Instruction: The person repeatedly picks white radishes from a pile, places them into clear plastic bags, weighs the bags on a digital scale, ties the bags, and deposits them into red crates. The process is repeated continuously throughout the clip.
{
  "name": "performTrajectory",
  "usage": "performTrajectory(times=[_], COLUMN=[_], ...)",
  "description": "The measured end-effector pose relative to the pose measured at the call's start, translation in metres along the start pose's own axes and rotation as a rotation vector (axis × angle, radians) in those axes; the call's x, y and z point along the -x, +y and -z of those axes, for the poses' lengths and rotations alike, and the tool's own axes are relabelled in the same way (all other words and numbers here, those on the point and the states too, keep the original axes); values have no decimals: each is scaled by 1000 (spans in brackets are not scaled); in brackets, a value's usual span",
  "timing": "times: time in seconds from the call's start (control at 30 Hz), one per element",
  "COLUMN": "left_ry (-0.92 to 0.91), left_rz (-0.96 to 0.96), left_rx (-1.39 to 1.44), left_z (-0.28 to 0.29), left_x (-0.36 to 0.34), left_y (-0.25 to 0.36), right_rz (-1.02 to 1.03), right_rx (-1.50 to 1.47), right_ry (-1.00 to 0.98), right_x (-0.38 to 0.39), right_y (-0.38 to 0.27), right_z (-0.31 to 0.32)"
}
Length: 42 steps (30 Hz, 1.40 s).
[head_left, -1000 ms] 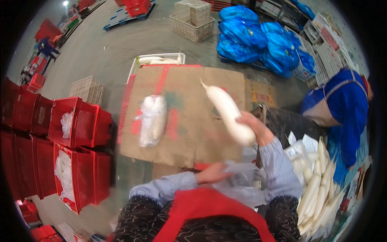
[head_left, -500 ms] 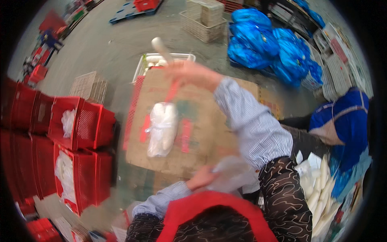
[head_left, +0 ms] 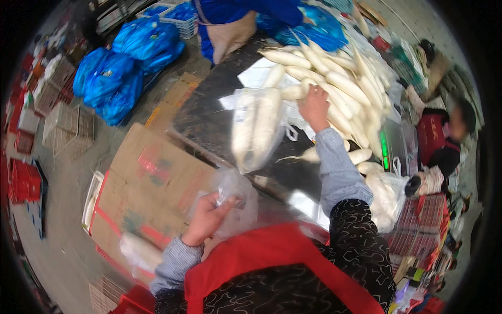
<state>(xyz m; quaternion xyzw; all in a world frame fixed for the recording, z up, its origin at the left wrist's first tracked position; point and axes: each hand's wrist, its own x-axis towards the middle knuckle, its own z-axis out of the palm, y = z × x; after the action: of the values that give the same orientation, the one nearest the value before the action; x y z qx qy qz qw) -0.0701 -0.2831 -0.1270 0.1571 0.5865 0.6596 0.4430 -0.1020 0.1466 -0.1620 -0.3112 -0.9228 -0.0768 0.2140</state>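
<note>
My left hand (head_left: 206,217) pinches a crumpled clear plastic bag (head_left: 232,201) over the near edge of the cardboard. Out to the right, my right hand (head_left: 315,106) lies on a heap of white radishes (head_left: 348,86) on the dark table, its fingers curled round the end of one radish (head_left: 293,92). Left of that hand, a clear bag packed with white radishes (head_left: 256,128) rests on the tabletop. Another bagged radish (head_left: 141,252) lies on the flattened cardboard (head_left: 151,178), partly blurred.
A scale with a green display (head_left: 385,149) stands right of the heap, near a filled white bag (head_left: 384,196). Blue sacks (head_left: 110,86) sit on the floor at the far left. A person in blue (head_left: 225,26) is beyond the table; another person (head_left: 439,131) is at the right.
The view has swung right toward the radish heap. My right hand, earlier raised with a radish over the far end of the cardboard, is now at the heap. The left hand keeps its plastic bag.
</note>
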Motion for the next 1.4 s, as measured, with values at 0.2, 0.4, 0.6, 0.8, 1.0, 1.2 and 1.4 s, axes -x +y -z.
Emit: performTrajectory(times=[0.2,0.4,0.6,0.8,1.0,1.2,1.4], left_ry=[-405,-297,-11,29,-39,216,47], left_rz=[-84,-68,-79,-141,-313,-182,-337], left_rx=[145,248,-415,-737,-376,-414,-791], left_z=[-86,-167,-197,-211,-199,-158,-171], left_x=[-58,-108,-199,-245,-254,-233,-203], left_y=[25,14,-55,-104,-68,16,17], right_rz=[-45,110,-80,-12,24,189,158], right_rx=[126,-122,-482,-1546,-1670,-418,-1151], right_ry=[-175,-95,120,-70,-574,-582,-623], right_x=[10,23,26,60,148,205,184], right_y=[131,165,242,255,193,179,199], right_z=[-44,-40,58,187,120,59,99])
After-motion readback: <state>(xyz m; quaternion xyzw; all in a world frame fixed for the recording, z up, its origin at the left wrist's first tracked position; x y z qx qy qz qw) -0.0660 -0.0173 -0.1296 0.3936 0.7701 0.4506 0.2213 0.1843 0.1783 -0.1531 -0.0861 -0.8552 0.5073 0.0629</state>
